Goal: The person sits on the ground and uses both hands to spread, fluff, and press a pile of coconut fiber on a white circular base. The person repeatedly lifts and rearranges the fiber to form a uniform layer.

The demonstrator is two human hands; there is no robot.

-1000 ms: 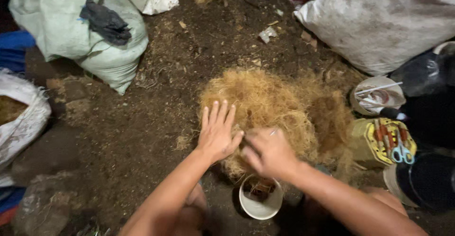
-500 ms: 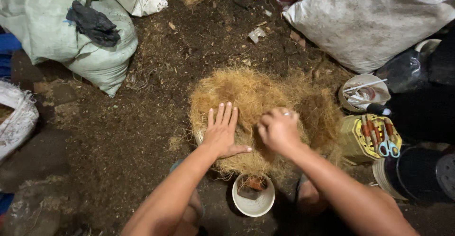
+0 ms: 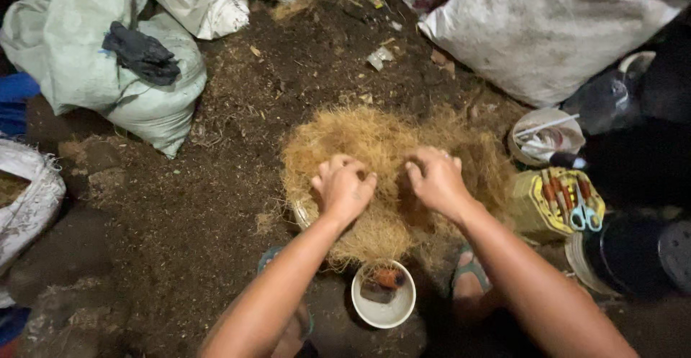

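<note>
The left hand (image 3: 344, 189), flat a moment ago, now curls into the fibre pile (image 3: 381, 164); the right hand (image 3: 435, 179) likewise clenches fibre, gathering it.

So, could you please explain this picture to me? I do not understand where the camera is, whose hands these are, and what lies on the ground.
The camera sits on a person's head and looks down, so both bare arms are that person's own. The left hand and the right hand have curled fingers that dig into a pile of golden-brown fibre, which lies on dark soil. Just below it stands a small white bowl. At the right is a yellow container with scissors. Pale sacks stand around the edges.
</note>
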